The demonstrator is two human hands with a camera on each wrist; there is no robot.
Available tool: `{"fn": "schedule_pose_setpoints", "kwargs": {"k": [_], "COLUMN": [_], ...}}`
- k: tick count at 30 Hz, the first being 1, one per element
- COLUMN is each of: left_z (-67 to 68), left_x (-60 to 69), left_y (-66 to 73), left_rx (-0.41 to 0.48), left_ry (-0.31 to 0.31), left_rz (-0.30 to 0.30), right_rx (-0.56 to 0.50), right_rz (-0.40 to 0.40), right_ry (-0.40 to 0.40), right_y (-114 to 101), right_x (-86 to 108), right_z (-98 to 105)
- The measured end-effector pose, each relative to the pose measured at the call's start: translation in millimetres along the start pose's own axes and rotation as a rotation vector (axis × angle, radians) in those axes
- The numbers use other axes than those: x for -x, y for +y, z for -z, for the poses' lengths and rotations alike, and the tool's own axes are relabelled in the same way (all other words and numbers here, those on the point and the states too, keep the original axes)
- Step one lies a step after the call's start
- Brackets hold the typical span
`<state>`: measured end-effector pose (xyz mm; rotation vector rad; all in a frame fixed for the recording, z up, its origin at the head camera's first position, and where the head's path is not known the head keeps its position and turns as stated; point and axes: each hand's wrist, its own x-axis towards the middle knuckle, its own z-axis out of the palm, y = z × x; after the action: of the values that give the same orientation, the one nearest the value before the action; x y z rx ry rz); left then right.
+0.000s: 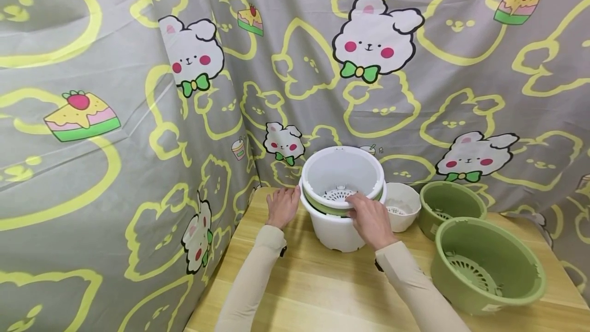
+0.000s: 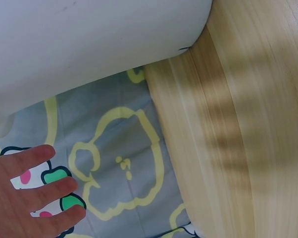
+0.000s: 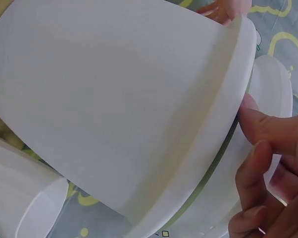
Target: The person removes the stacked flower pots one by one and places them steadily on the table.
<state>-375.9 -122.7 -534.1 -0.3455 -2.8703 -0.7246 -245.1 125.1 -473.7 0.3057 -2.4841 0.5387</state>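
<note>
A stack of plastic flower pots stands on the wooden table: a large white outer pot (image 1: 336,232), a green pot (image 1: 328,209) inside it, and a white inner pot (image 1: 341,170) with a slotted bottom on top. My right hand (image 1: 371,219) pinches the inner pot's near rim. In the right wrist view, the right hand (image 3: 282,173) has curled fingers, its thumb at the gap below the outer pot's rim. Beside the stack's left side is my left hand (image 1: 283,206), fingers spread. The left wrist view shows this hand (image 2: 30,193) with straight fingers near the white wall.
A small white faceted pot (image 1: 403,209) stands just right of the stack. Farther right are a green pot (image 1: 454,199) and, nearer me, a larger green pot (image 1: 488,265). A patterned grey curtain (image 1: 286,4) hangs behind and left of the wooden table (image 1: 313,291).
</note>
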Motion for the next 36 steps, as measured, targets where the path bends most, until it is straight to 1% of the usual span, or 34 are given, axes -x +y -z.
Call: {"fn": "schedule_pose_setpoints", "kwargs": {"k": [8,12,17,22,30,36], "left_z": [3.1,4.4,4.8,4.5,4.1,3.1], "left_x": [-1.0,-0.3,0.4,1.4,2.3,1.2], "left_y": [3.0,3.8,3.3,2.8,4.4,5.2], "left_rx": [0.002,-0.005,-0.018,-0.029,-0.028,-0.033], "left_ry": [0.015,0.013,0.015,0.015,0.040,0.029], "left_rz": [-0.002,0.005,0.019,0.024,0.013,0.018], "right_rx": [-0.089,-0.103,-0.100,-0.064,-0.043,-0.025], "right_rz": [-0.030,-0.033,0.015,0.067,0.116,0.147], "right_ry": [0.029,0.054,0.088,0.124,0.144,0.175], "right_y": [2.9,3.1,2.8,4.5,7.6,8.6], "right_x": [-4.8,-7.3,-7.4,-6.0,-6.3,-8.8], "right_z": [5.6,7.2,5.9,3.0,2.9,4.6]}}
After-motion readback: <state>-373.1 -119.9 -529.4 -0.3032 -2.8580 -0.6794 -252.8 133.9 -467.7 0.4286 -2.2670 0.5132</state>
